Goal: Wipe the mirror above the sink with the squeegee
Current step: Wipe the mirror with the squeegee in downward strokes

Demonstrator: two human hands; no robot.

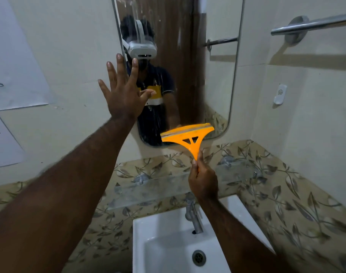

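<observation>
The tall mirror (217, 66) with rounded corners hangs on the wall above a white sink (148, 243). Streaks and smears show on its glass. An orange squeegee (187, 136) is held by its handle in my right hand (203, 180), its blade lying along the mirror's lower edge. My left hand (124, 93) is spread flat with fingers apart over the mirror's left edge and the wall beside it; it holds nothing. The mirror reflects a person in a dark shirt wearing a white headset.
A glass shelf (168, 186) juts out between mirror and sink. A metal tap (193, 215) stands at the sink's back. A towel rail (314, 23) is on the right wall, a small white hook (279, 94) below it. Paper sheets (14, 62) hang at left.
</observation>
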